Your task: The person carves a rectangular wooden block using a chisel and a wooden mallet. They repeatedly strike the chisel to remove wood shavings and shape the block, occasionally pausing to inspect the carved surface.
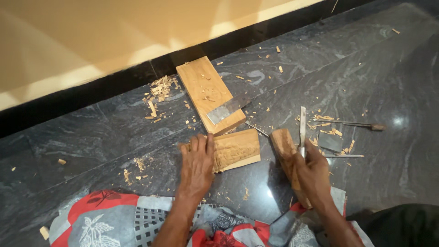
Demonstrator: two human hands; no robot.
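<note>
My left hand (pixel 197 164) rests flat on the left end of a small carved wooden block (pixel 238 148) lying on the dark stone floor. My right hand (pixel 312 174) grips a wooden mallet (pixel 284 146) together with a thin metal chisel (pixel 302 126) that points upward. A longer plain wooden plank (pixel 203 89) lies just beyond the carved block, its far end against the black skirting. A flat metal blade (pixel 227 110) lies across the plank's near end.
Wood chips (pixel 157 93) are scattered left of the plank and around the floor. More metal tools (pixel 352 123) and a dark flat piece (pixel 330 142) lie to the right. A patterned red and grey cloth (pixel 109 219) covers my lap. A cream wall stands behind.
</note>
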